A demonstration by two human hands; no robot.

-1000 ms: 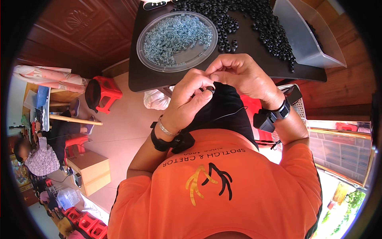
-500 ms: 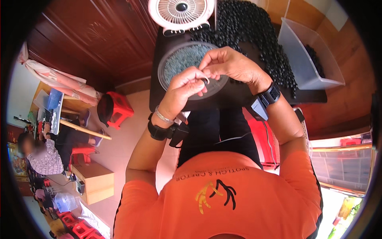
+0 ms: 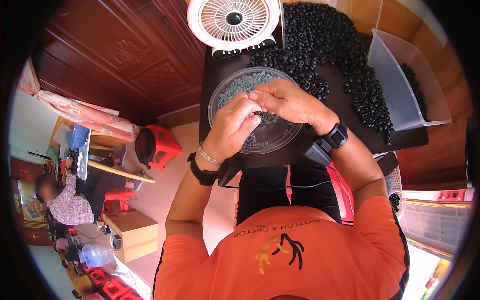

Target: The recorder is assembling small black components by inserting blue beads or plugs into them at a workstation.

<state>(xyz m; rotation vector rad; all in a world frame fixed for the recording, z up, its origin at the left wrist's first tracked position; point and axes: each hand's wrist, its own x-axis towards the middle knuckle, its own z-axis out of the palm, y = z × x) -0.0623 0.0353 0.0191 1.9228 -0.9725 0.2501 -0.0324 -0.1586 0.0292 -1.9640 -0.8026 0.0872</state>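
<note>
My left hand (image 3: 231, 125) is closed in a pinch around a small black ring-shaped piece (image 3: 258, 114), which peeks out by the thumb. Against its fingertips presses my right hand (image 3: 290, 100), also closed in a pinch; whatever lies between those fingers is hidden. Both hands are over a round clear plastic tray (image 3: 275, 144) holding a heap of tiny grey-blue pieces (image 3: 244, 86). Just beyond, a large pile of small black ring-like pieces (image 3: 345, 62) is spread over the dark table (image 3: 350, 145).
A white and pink fan (image 3: 234, 19) stands at the table's far left. On the right sits a translucent bin (image 3: 395, 92) with black pieces inside. A red stool (image 3: 165, 146) and a cardboard box (image 3: 132, 232) are on the floor, left. Another person (image 3: 70, 202) sits at a farther table.
The whole view has shifted, so the scene sits lower and further right. My fingers are drawn closer together over the tray, the right ones curled in more against the left.
</note>
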